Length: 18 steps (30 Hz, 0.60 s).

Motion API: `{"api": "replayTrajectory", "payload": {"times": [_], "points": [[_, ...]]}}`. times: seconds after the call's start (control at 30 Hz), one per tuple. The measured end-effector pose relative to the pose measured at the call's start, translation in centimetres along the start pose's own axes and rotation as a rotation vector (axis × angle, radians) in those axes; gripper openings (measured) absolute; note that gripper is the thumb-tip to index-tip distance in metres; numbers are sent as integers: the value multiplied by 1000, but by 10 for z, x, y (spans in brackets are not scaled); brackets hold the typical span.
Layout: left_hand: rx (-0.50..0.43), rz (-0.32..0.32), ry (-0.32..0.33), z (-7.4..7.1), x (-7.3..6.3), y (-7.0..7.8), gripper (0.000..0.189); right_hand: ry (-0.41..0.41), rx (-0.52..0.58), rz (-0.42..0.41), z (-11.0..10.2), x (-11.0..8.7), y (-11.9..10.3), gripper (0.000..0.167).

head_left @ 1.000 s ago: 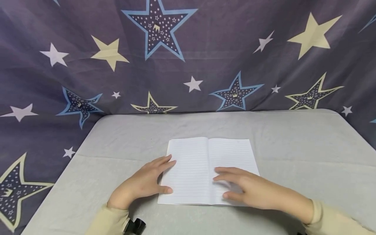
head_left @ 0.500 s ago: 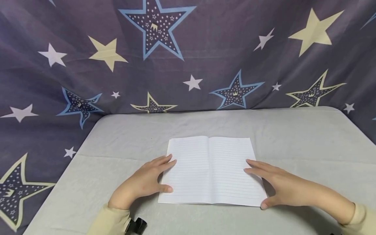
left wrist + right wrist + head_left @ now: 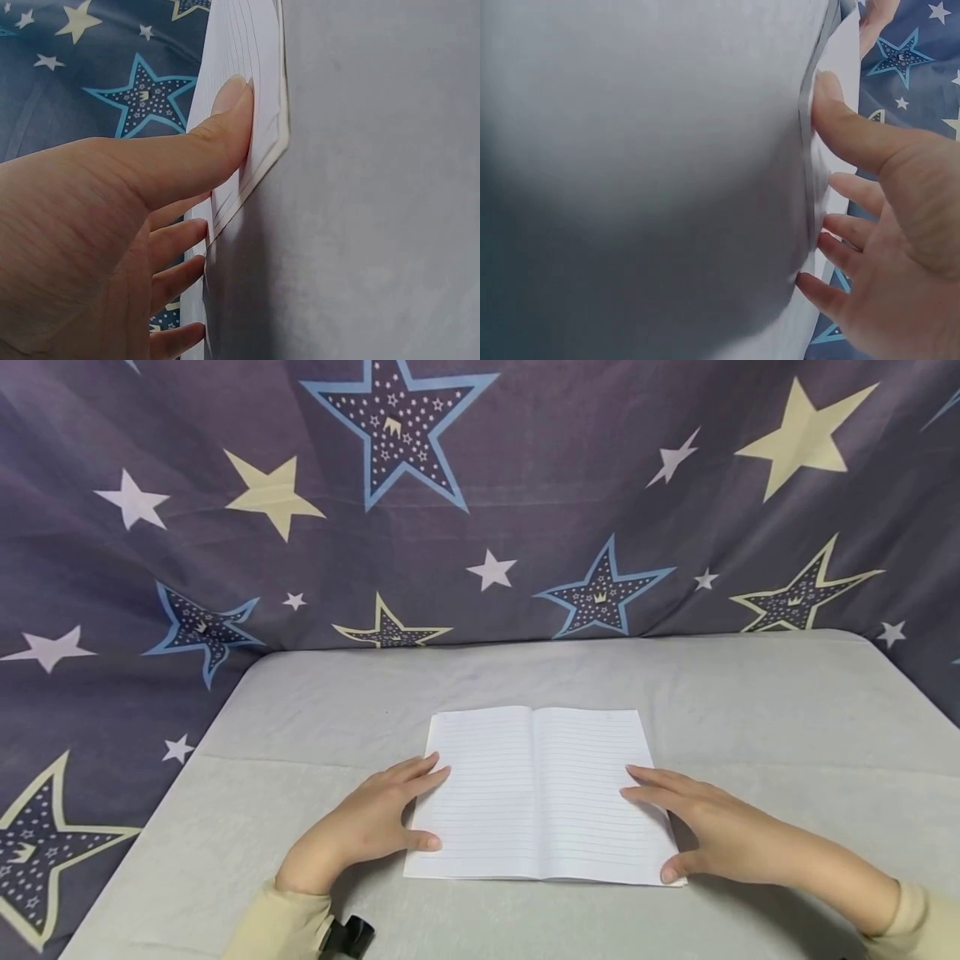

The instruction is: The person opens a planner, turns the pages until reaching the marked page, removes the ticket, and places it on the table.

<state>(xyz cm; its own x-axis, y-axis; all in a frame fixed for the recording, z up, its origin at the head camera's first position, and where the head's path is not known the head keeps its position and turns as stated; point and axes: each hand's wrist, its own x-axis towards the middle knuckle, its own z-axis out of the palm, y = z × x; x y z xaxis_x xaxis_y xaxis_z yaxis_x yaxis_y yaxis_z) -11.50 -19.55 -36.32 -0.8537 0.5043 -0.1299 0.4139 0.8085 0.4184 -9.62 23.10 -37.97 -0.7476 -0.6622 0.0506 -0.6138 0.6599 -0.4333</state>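
An open notebook with blank ruled pages lies flat on the table in the head view, its centre fold running away from me. At its left edge rests my left hand, fingers spread and thumb on the page near the lower corner. The left wrist view shows that thumb lying on the ruled paper. My right hand rests at the opposite edge, fingertips over the right page. Its thumb touches the lower right corner, where the page edges show slightly apart. Both hands have relaxed, fairly straight fingers.
A pale grey cloth covers the table under the notebook. Behind and to the left hangs a dark purple curtain with printed stars. A black strap mount sits on the left wrist.
My right hand has moved from above the right page outward to its right edge. Its thumb then shifted slightly inward onto the corner. My left hand has stayed put.
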Motion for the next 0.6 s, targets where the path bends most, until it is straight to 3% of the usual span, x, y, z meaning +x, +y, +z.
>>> {"api": "replayTrajectory", "payload": {"times": [0.27, 0.43, 0.6], "points": [[-4, 6, 5, -1, -1, -3, 88, 34, -24, 65, 1, 7, -9, 71], [-25, -12, -6, 2, 0, -6, 88, 99, -56, 87, -1, 12, -12, 58], [-30, -11, -6, 2, 0, -5, 89, 190, -87, 83, -1, 15, -13, 64]]}}
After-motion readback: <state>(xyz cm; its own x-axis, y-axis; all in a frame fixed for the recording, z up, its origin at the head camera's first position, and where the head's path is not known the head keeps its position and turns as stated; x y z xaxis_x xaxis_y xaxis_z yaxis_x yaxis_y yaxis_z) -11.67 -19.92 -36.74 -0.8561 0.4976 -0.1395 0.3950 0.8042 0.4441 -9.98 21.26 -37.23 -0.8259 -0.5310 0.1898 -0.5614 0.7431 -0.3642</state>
